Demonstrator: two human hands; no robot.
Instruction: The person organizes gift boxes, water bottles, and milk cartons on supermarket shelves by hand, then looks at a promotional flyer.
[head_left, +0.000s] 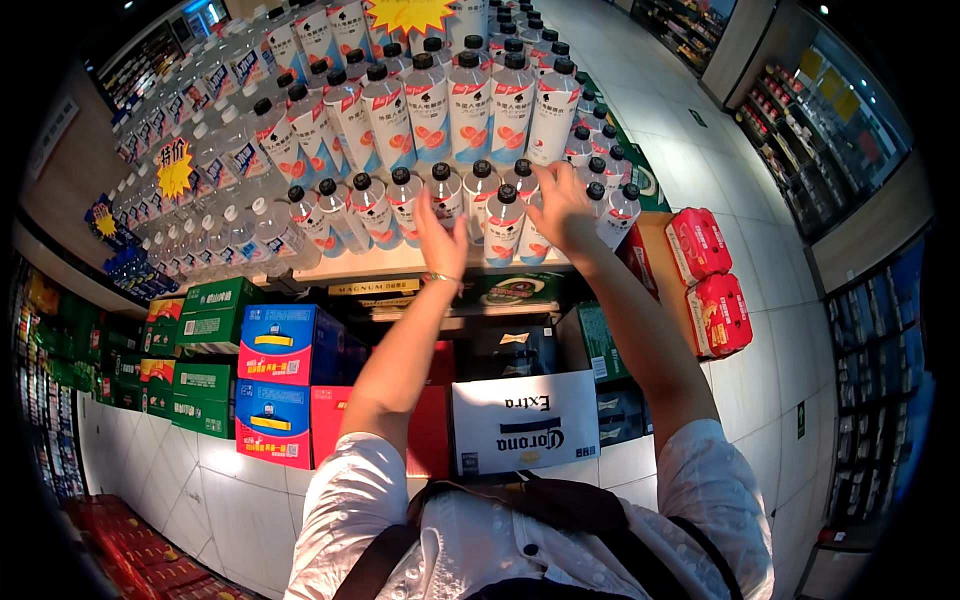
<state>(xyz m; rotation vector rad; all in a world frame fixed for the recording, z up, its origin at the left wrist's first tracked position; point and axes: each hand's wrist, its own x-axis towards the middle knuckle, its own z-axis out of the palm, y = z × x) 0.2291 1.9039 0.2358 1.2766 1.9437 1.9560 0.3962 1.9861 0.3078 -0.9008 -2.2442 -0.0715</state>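
My left hand (442, 244) is raised before the front row of drink bottles, fingers apart and nothing held. Just behind it stands a clear bottle with a black cap (441, 172). My right hand (564, 208) is curled around the upper part of a grapefruit-label bottle (534, 246) at the shelf's front edge; its cap is hidden by my fingers. Left of that bottle, another labelled bottle (504, 229) stands upright, slightly forward of the row. Behind them a higher tier carries more black-capped bottles (427, 112) with white, blue and red labels.
White-capped water bottles (259, 229) fill the display's left side. Below the wooden shelf edge (337, 268) are stacked drink cartons, including a blue-and-pink box (275, 341) and a white Corona box (525, 420). Red can packs (718, 315) stand at the right, beside the tiled aisle (757, 277).
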